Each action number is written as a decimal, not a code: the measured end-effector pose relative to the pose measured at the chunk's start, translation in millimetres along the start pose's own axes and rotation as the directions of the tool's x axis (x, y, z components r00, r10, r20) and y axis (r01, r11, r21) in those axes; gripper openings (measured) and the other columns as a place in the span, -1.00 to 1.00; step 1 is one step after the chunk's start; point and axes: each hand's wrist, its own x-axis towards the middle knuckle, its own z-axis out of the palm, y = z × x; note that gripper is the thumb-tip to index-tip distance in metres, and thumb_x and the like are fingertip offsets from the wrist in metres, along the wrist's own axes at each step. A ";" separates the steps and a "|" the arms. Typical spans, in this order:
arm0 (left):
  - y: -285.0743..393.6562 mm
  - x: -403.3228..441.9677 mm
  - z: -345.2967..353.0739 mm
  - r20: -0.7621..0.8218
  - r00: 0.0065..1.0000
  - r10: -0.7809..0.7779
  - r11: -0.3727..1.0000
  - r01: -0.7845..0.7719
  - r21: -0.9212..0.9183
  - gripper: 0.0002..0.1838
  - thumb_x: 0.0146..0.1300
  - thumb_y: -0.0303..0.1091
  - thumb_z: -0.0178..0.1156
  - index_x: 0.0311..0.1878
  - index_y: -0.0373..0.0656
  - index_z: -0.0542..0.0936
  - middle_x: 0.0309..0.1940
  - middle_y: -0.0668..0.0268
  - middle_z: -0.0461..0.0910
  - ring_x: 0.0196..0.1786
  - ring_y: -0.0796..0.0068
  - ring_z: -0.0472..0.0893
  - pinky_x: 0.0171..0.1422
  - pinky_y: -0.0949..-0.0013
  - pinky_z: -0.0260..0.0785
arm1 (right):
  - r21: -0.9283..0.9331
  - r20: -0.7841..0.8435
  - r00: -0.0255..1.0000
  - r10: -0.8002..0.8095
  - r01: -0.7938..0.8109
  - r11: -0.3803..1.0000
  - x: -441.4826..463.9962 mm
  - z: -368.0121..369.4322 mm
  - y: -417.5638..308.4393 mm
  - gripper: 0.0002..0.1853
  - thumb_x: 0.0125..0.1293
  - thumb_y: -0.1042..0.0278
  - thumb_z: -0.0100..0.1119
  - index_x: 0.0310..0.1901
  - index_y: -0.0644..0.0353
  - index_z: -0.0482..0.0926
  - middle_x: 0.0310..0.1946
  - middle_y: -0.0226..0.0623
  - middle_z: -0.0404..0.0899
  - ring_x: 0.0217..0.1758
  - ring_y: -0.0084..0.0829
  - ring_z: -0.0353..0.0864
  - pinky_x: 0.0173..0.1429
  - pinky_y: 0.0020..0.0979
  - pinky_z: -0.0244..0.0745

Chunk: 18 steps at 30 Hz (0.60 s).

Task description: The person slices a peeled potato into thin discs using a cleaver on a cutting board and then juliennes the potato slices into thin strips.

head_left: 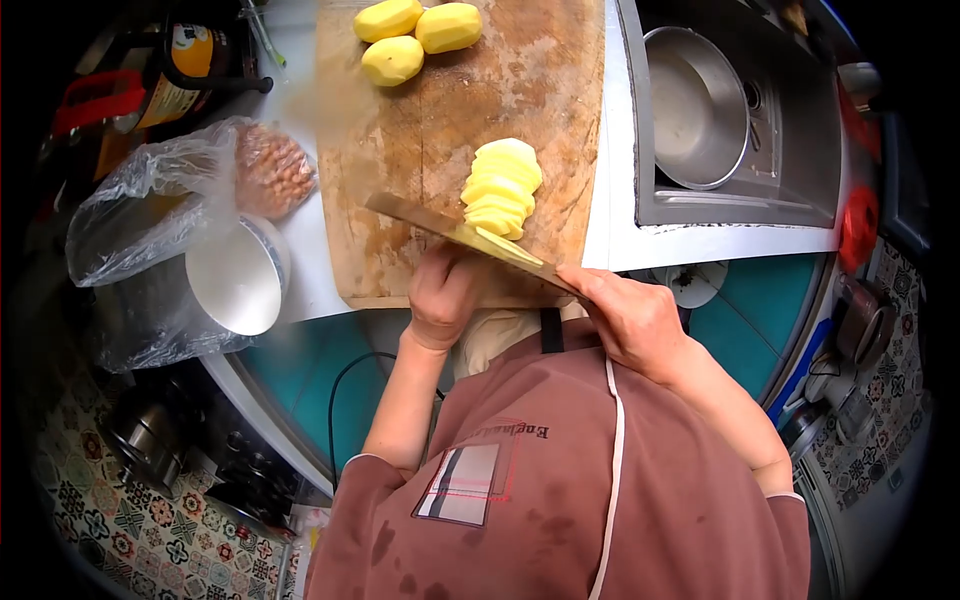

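Note:
My right hand (635, 318) grips the handle end of a cleaver (425, 218), whose wide blade slants across the near part of a wooden cutting board (390, 150). A thin pale-yellow slice clings to the blade. Just beyond it lies an overlapping row of potato slices (503, 185). My left hand (446, 297) is closed, fingers curled in, on the near side of the blade at the board's front edge; whatever it holds is hidden. Three whole peeled potatoes (392, 60) sit together at the far end of the board.
Left of the board stand a white bowl (236, 275) and a plastic bag (150, 205) beside a bag of reddish-brown nuts or beans (272, 170). To the right, a metal pot (697, 110) rests in the sink (650, 205). Bottles (190, 70) stand at the far left.

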 end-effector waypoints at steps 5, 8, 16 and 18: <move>-2.9 7.2 -0.2 0.010 1.000 -0.025 0.993 0.026 -0.111 -0.73 0.00 -0.64 0.39 -0.21 -0.20 0.60 -0.24 0.18 0.63 -0.18 0.12 0.63 -0.11 0.24 0.51 | 0.051 -0.065 0.991 0.116 -0.113 0.992 -10.6 -22.6 -1.1 -0.63 0.26 0.62 0.19 0.12 0.21 0.58 -0.18 -0.14 0.70 -0.25 -0.19 0.72 -0.21 -0.33 0.63; -1.0 16.1 -8.0 0.042 0.989 -0.144 0.965 0.150 -0.214 -0.77 0.05 -0.64 0.39 -0.23 -0.21 0.61 -0.29 0.22 0.65 -0.23 0.22 0.64 -0.15 0.30 0.50 | 0.072 -0.103 0.977 0.184 -0.178 0.981 -20.2 -30.4 4.3 -0.61 0.27 0.61 0.19 0.14 0.21 0.56 -0.18 -0.05 0.68 -0.21 -0.09 0.71 -0.19 -0.28 0.61; -0.5 35.3 -15.2 0.153 0.890 -0.430 0.836 0.456 -0.306 -0.81 0.16 -0.56 0.36 -0.15 -0.18 0.64 -0.24 0.31 0.61 -0.28 0.49 0.62 -0.18 0.48 0.50 | 0.030 -0.142 0.983 0.117 -0.114 0.993 -26.1 -38.5 2.4 -0.67 0.28 0.61 0.19 0.08 0.22 0.61 -0.15 -0.09 0.70 -0.20 -0.14 0.73 -0.17 -0.30 0.63; -3.2 38.1 -28.1 0.093 0.837 -0.539 0.762 0.532 -0.369 -0.82 0.22 -0.54 0.35 -0.12 -0.19 0.64 -0.22 0.37 0.60 -0.26 0.59 0.59 -0.16 0.52 0.48 | -0.138 -0.132 0.991 0.035 -0.053 0.989 -24.8 -44.3 1.5 -0.61 0.17 0.59 0.22 0.06 0.09 0.65 -0.14 -0.22 0.69 -0.24 -0.27 0.72 -0.21 -0.35 0.62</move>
